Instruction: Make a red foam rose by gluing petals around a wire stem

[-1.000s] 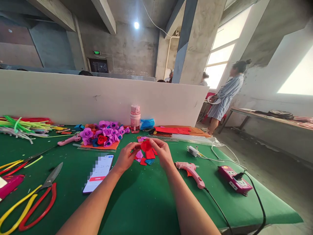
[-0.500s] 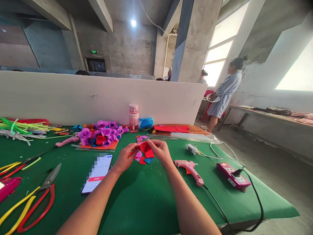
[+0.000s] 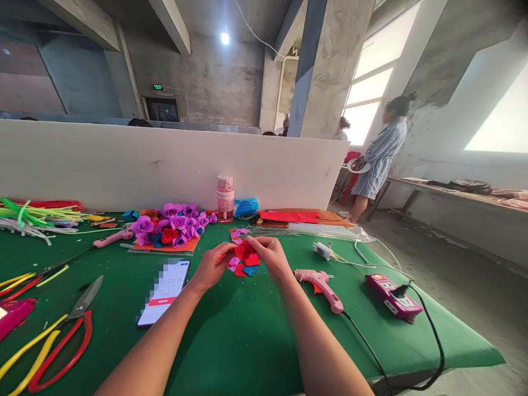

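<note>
Between my two hands, just above the green table, is a red paper petal (image 3: 243,249). My left hand (image 3: 213,268) pinches its left edge, and my right hand (image 3: 267,254) grips its right side with thumb and fingers. Below them lie loose cut pieces: a pink-purple petal (image 3: 233,264), a red piece (image 3: 240,270) and a blue piece (image 3: 251,270). More purple pieces (image 3: 239,235) lie just beyond my fingers. A pink hot glue gun (image 3: 319,287) rests to the right of my right forearm.
Left of my arms lie a phone (image 3: 165,291) and scissors (image 3: 78,313). Finished paper roses (image 3: 179,223) are heaped behind, near a pink bottle (image 3: 225,198). A power strip (image 3: 394,297) with cables sits right. A white partition (image 3: 165,165) stands behind; a person (image 3: 381,148) stands beyond.
The red petal has shifted and changed shape slightly between my fingers. Both hands stay in nearly the same place.
</note>
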Tool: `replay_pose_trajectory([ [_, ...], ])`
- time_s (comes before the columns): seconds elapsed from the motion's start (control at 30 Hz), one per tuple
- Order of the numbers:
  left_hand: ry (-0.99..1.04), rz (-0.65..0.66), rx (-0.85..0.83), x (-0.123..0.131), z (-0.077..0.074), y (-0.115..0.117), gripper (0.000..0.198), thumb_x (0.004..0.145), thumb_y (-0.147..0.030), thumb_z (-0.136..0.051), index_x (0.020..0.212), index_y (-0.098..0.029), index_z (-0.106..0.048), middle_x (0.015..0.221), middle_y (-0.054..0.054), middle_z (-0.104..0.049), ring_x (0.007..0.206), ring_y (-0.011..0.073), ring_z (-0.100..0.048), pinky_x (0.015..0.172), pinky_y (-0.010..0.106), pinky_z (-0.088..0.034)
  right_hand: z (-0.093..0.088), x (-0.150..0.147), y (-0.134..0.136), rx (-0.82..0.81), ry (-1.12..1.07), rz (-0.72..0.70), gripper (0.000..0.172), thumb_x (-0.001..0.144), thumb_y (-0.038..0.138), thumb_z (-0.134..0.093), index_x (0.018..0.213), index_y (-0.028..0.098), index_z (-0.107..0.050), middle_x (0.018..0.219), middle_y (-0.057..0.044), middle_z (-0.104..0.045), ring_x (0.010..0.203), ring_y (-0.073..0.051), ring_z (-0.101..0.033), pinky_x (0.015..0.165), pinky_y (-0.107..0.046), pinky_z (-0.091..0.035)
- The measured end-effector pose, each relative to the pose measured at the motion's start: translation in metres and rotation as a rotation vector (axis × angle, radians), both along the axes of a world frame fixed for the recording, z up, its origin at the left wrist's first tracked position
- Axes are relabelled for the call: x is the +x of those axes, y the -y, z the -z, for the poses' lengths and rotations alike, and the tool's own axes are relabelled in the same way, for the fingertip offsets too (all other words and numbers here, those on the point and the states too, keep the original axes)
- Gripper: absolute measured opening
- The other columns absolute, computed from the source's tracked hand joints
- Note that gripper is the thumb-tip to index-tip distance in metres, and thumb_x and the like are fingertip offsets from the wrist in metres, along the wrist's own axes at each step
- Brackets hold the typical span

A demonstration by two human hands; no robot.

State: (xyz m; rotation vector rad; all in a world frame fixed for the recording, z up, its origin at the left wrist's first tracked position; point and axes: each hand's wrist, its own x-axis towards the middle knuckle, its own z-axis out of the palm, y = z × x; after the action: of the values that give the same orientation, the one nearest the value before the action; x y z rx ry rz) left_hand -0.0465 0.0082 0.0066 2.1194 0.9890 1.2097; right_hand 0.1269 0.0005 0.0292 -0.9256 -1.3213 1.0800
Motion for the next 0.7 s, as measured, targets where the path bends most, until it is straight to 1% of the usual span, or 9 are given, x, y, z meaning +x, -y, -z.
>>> replay_pose_trajectory([
  [0.1, -0.017, -0.024, 0.05, -0.0007, 0.0011, -0.0005, 0.021, 0.089, -0.029, -0.048, 0.095, -0.023, -0.068, 0.091, 0.005, -0.068, 0.083, 0.018, -0.063, 0.077, 0.027, -0.047, -0.0004, -0.0018, 0.0015, -0.085, -0.095, -0.049, 0.037, 0.068, 0.053, -0.069, 0.063, 0.016, -0.071, 0.063, -0.004, -0.07, 0.058, -0.016, -0.063, 0.057, -0.027, -0.048],
  [0.17, -0.016, -0.047, 0.092, -0.0018, 0.0013, -0.0011, 0.021, 0.088, -0.028, -0.049, 0.094, -0.023, -0.068, 0.09, 0.005, -0.065, 0.082, 0.0181, -0.061, 0.076, 0.027, -0.046, -0.0008, -0.0027, 0.0023, -0.105, -0.127, -0.063, 0.037, 0.067, 0.053, -0.071, 0.064, 0.016, -0.071, 0.063, -0.003, -0.07, 0.057, -0.016, -0.062, 0.057, -0.027, -0.048],
  [0.3, -0.034, -0.121, 0.188, -0.0049, 0.0016, -0.0037, 0.02, 0.087, -0.028, -0.051, 0.092, -0.023, -0.07, 0.081, 0.004, -0.06, 0.081, 0.0187, -0.058, 0.072, 0.027, -0.045, -0.0013, -0.0036, 0.0021, -0.065, -0.121, -0.045, 0.033, 0.068, 0.049, -0.071, 0.07, 0.017, -0.073, 0.065, -0.003, -0.071, 0.06, -0.015, -0.063, 0.06, -0.026, -0.049],
  [0.43, -0.051, -0.18, 0.266, -0.0066, 0.0031, -0.0069, 0.021, 0.088, -0.028, -0.051, 0.094, -0.024, -0.071, 0.075, 0.002, -0.057, 0.075, 0.017, -0.055, 0.067, 0.026, -0.043, -0.0009, -0.004, 0.0013, -0.041, -0.083, -0.012, 0.032, 0.069, 0.049, -0.07, 0.073, 0.017, -0.074, 0.068, -0.004, -0.072, 0.065, -0.017, -0.065, 0.065, -0.029, -0.05],
  [0.53, -0.05, -0.179, 0.3, -0.0064, 0.0038, -0.0075, 0.02, 0.088, -0.027, -0.051, 0.095, -0.024, -0.07, 0.074, 0.002, -0.057, 0.073, 0.016, -0.054, 0.066, 0.026, -0.043, -0.0004, -0.0041, 0.0014, -0.042, -0.09, -0.02, 0.034, 0.069, 0.05, -0.069, 0.074, 0.017, -0.075, 0.07, -0.005, -0.073, 0.067, -0.019, -0.066, 0.068, -0.031, -0.051],
  [0.7, -0.053, -0.177, 0.31, -0.0061, 0.0046, -0.0072, 0.02, 0.089, -0.024, -0.051, 0.095, -0.022, -0.07, 0.073, 0.001, -0.057, 0.072, 0.0152, -0.055, 0.066, 0.025, -0.044, 0.0021, -0.0043, -0.0003, -0.044, -0.099, -0.02, 0.036, 0.068, 0.052, -0.07, 0.076, 0.017, -0.076, 0.07, -0.006, -0.073, 0.068, -0.02, -0.066, 0.07, -0.033, -0.051],
])
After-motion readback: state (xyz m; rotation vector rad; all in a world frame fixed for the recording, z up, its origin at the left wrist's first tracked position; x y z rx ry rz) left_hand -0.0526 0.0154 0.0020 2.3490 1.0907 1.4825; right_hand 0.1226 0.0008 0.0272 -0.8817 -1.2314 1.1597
